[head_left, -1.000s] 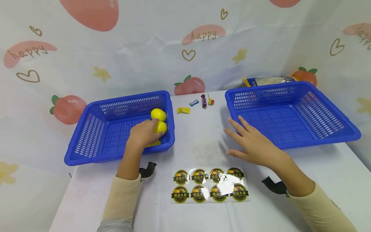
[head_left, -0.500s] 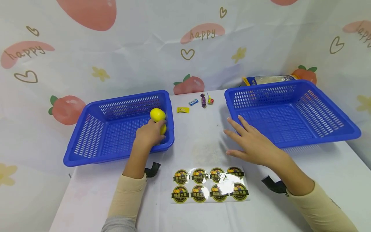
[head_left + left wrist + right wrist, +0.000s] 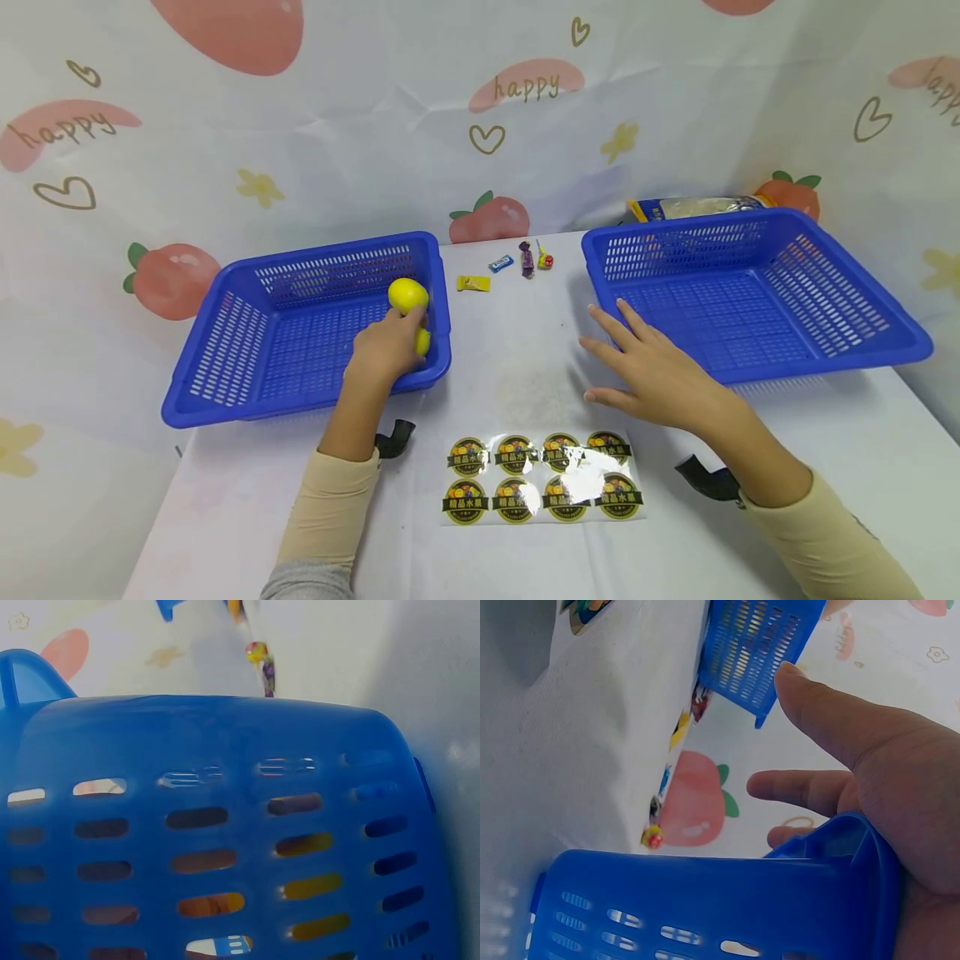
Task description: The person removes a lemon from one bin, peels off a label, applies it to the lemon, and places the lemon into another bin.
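Inside the left blue basket point(image 3: 307, 406), my left hand point(image 3: 386, 346) grips a yellow lemon point(image 3: 423, 341), mostly covered by the fingers. A second lemon point(image 3: 408, 295) lies just behind it against the basket's right side. In the left wrist view the basket wall point(image 3: 195, 735) blocks the hand, and bits of yellow show through its slots. My right hand point(image 3: 660, 375) hovers with spread fingers by the near left corner of the right blue basket point(image 3: 825, 364). Nothing is in that hand; the right wrist view shows its thumb point(image 3: 832, 712) stretched out over the basket rim.
A sheet of round fruit stickers point(image 3: 543, 479) lies at the front of the white table. Between the baskets, towards the back, are a yellow packet point(image 3: 473, 283), a blue candy point(image 3: 500, 263), a purple candy point(image 3: 527, 260) and a lollipop point(image 3: 545, 260). Behind the right basket lies a bag point(image 3: 697, 207).
My left hand has moved right and closed round the nearer lemon, covering most of it. A yellow patch by the basket's near wall is now hidden. The right hand has stayed put.
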A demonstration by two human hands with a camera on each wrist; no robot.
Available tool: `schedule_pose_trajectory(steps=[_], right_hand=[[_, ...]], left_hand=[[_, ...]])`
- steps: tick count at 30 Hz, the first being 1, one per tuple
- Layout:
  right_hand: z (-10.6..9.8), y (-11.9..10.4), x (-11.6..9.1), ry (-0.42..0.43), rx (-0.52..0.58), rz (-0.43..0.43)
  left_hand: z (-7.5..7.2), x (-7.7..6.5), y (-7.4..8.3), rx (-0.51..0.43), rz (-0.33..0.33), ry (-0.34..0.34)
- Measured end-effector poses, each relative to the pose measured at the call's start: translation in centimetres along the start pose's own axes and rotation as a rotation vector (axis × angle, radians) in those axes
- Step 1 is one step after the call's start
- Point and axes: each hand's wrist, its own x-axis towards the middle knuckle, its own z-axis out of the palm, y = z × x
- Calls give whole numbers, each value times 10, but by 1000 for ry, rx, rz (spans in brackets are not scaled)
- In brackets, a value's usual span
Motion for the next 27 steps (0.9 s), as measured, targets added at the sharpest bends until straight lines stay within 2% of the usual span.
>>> schedule_pose_trajectory(steps=[10, 14, 21, 27], right_hand=[[0, 0, -1, 7, 7, -7], [0, 0, -1, 11, 9, -13], [1, 0, 0, -2, 8, -3], [1, 1, 0, 5, 12, -8]], left_hand=[[-1, 1, 2, 65, -3, -36], [-1, 1, -1, 58, -1, -29], [-6, -3, -4, 13, -6, 68], [-14, -15, -3, -23, 2, 141]])
